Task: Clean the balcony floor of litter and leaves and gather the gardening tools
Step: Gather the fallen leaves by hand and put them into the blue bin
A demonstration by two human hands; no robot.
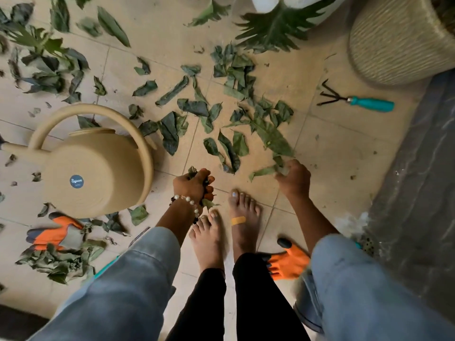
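Observation:
Green leaves [172, 134] lie scattered over the beige tiled floor [344, 153]. My left hand [193, 187], with a bead bracelet at the wrist, grips a bunch of leaves just in front of my bare feet. My right hand [293, 178] pinches a few leaves [267, 171] at the near edge of the scatter. A hand rake [357, 102] with a teal handle lies at the right. A beige watering can [93, 168] lies tipped on its side at the left. One orange glove [54, 233] lies near left, another orange glove [288, 263] by my right leg.
A ribbed beige planter [398, 43] stands at the back right, a white pot [268, 3] with a large leaf behind the scatter. A dark stone step [418, 193] runs along the right. A heap of leaves [61, 262] lies at the near left.

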